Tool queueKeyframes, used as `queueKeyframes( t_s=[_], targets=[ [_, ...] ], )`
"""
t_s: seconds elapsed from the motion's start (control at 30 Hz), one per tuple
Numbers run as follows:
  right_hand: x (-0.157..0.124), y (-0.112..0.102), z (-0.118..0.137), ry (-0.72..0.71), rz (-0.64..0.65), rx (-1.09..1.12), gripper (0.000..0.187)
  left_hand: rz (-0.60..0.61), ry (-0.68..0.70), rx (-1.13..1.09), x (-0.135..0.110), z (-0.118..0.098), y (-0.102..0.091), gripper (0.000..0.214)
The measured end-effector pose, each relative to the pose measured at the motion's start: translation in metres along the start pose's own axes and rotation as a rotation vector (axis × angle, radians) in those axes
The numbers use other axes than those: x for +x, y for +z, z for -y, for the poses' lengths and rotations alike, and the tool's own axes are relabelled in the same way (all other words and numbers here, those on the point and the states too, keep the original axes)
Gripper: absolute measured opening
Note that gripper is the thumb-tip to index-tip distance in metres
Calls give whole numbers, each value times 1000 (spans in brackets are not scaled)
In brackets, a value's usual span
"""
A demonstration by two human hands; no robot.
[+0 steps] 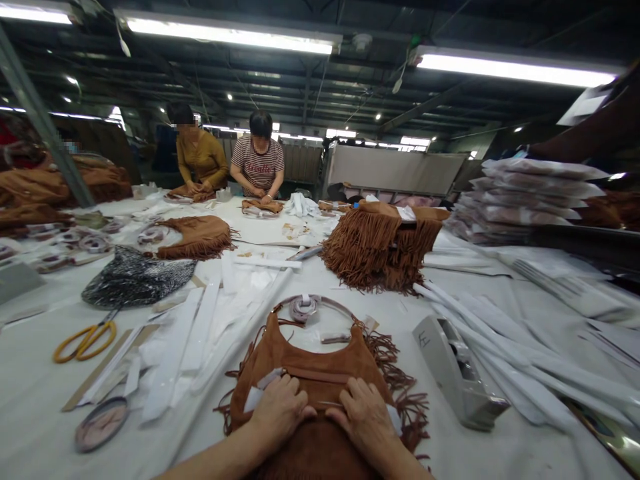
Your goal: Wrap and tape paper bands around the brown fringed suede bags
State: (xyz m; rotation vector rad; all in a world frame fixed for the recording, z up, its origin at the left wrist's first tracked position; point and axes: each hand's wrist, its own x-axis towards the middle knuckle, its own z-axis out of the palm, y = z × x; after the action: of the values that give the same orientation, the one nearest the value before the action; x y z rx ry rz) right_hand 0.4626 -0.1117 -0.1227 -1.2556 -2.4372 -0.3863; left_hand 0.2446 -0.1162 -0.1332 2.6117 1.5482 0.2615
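Note:
A brown suede fringed handbag (325, 357) lies flat on the white table before me, its curved strap pointing away. My left hand (281, 405) is closed on the bag's suede left of centre, fingers curled and thumb pointing inward. On the right, my right hand (367, 412) grips the suede the same way. A thin line, perhaps a seam or opening, runs between the two thumbs. White paper strips (253, 399) show at the bag's sides beside both hands. Inside the strap's loop sits a wrapped coil (304, 308).
Right of the bag stands a grey tape dispenser (457, 373). Yellow-handled scissors (87, 340) and a round tape roll (103, 423) lie left. Beyond are a pile of fringed bags (383, 243), a black patterned cloth (137, 277) and wrapped packages (535, 193). Two people work across the table.

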Motion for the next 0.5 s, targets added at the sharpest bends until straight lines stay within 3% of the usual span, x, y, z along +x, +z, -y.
queueKeyframes(
  t_s=[0.27,0.5],
  targets=[
    [-6,-1,-26,60,177,256,22,12,13,-20,-3,21,9,48],
    [2,1,-30,26,194,338,30,-63,9,-2,-22,42,-10,41]
  ],
)
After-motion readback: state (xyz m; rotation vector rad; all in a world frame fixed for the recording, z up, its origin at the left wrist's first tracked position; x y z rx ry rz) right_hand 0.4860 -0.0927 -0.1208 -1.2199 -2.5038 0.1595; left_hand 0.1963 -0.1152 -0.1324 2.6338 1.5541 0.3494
